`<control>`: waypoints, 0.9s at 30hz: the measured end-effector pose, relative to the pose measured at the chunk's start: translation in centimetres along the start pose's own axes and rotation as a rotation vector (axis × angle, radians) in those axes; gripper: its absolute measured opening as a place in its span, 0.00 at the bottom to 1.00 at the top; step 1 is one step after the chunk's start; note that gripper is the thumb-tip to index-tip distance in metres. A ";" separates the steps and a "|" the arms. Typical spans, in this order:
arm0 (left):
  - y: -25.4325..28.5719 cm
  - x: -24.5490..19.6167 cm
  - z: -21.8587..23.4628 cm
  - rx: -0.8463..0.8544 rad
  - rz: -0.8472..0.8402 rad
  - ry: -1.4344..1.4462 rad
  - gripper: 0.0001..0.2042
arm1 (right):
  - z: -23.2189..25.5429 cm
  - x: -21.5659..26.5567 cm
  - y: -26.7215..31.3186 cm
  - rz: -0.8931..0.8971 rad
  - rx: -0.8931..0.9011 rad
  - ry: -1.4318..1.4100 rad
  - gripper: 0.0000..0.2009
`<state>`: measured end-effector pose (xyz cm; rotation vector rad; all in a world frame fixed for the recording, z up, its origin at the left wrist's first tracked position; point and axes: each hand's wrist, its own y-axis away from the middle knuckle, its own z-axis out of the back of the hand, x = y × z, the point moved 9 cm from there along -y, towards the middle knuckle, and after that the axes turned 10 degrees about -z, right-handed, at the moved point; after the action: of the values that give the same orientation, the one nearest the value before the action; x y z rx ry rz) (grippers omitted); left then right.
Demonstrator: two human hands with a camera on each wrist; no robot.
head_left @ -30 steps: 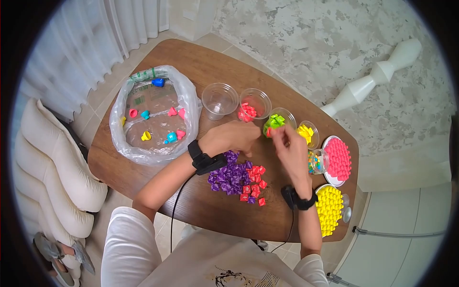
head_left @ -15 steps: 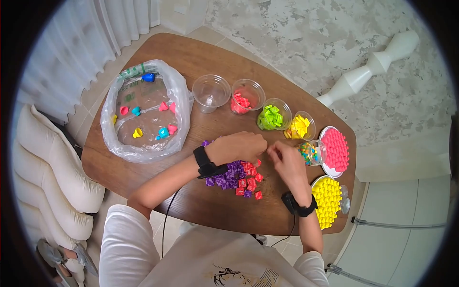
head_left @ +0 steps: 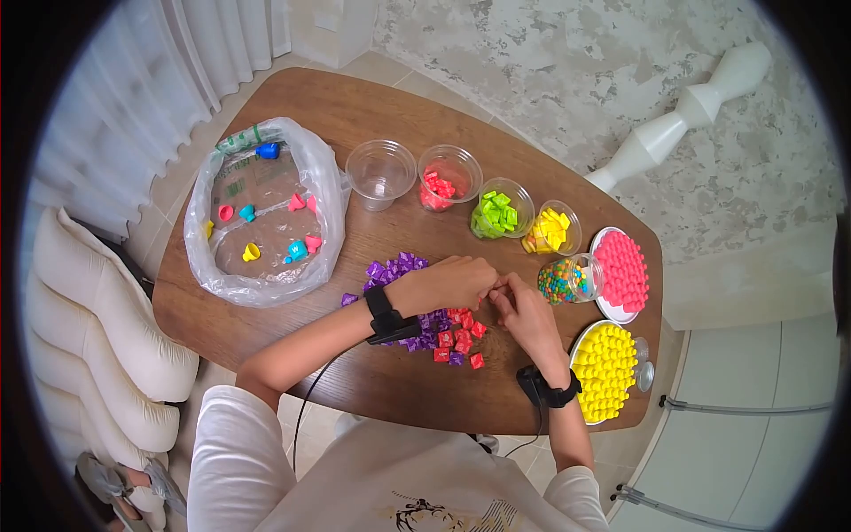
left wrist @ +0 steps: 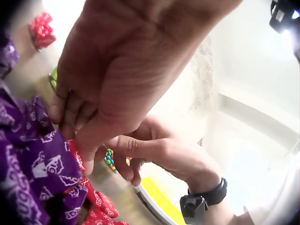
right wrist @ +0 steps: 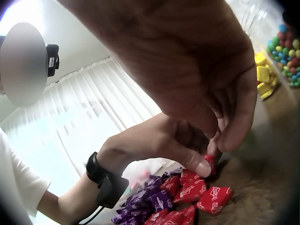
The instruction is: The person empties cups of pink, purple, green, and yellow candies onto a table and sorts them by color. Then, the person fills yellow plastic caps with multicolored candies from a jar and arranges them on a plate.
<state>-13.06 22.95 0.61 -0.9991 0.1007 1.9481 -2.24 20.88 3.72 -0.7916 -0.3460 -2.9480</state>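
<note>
Both hands meet over the middle of the table, fingertips close together. My left hand pinches a red wrapped candy between thumb and fingers. My right hand comes in from the right with bent fingers right at the left thumb. I cannot tell whether its fingertips hold anything. Below lie several red wrapped candies beside a pile of purple wrapped candies, partly hidden under the left hand and wrist.
Clear cups stand in an arc behind: an empty cup, then cups of red, green and yellow candies. A jar of coloured beads lies near pink and yellow pieces. A plastic bag holds small toys.
My right hand has come back from over the green cup, where something red showed at its fingertips. My left hand has moved right and slightly down to meet it.
</note>
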 end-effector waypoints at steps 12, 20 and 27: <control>2.0 -0.6 8.9 -0.287 0.028 -0.025 0.07 | 3.5 5.4 -2.8 0.003 -0.012 -0.218 0.12; 2.2 -0.6 3.6 0.002 0.079 -0.078 0.09 | 5.2 10.3 -6.6 0.199 -0.216 -0.105 0.13; 2.2 -1.6 1.4 -0.158 -0.185 -0.091 0.10 | 3.2 5.5 -3.6 0.005 -0.074 -0.090 0.11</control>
<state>-15.18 21.15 1.93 -0.9836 -0.1931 1.8486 -5.89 25.11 8.46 -0.9345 -0.2401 -2.9420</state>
